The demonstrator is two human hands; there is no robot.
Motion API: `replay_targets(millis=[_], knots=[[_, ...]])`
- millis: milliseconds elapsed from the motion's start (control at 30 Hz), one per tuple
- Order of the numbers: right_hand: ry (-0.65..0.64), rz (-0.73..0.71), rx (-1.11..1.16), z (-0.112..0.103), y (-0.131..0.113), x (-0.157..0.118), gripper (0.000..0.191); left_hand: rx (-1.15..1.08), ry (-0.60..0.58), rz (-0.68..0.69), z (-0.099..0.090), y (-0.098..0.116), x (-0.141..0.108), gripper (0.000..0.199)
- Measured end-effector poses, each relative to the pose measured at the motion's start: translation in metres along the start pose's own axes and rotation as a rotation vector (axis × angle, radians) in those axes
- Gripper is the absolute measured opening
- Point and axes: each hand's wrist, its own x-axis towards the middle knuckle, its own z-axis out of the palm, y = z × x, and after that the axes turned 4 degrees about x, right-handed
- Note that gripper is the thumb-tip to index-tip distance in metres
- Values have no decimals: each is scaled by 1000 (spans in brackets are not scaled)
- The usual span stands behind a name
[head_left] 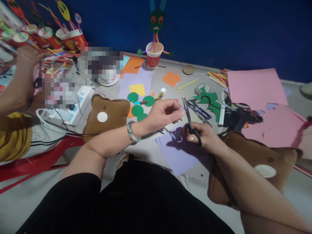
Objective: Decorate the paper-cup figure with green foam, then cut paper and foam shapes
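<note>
My left hand [162, 115] pinches a small piece of purple paper [182, 111] between thumb and fingertips. In my right hand [201, 135] are scissors [188, 118] with dark handles, their blades pointing up beside the small piece. Beneath my right hand lies a larger purple sheet [181, 152] at the table's near edge. Green paper circles [137, 111] sit just beyond my left wrist, close to a glue stick [162, 93]. A utility knife [202, 109] rests right of the scissors, next to green paper scraps [213, 99].
A red paper cup [154, 60] holding a green-faced figure stands at the back. Brown cushions [107, 113] flank my arms. A glue gun [243, 117] and pink sheets [255, 86] lie right. At left are a power strip [79, 104] and another person's arm [18, 81].
</note>
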Motion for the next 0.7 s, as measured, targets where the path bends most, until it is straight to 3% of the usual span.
replay_targets(millis=[300,700], knots=[[12,43,51,2,-19,-7,66,-14,27,16,0,3,1,45],[9,26,35,2,-11,-1,65,-24,26,3,2,-1,1,50]])
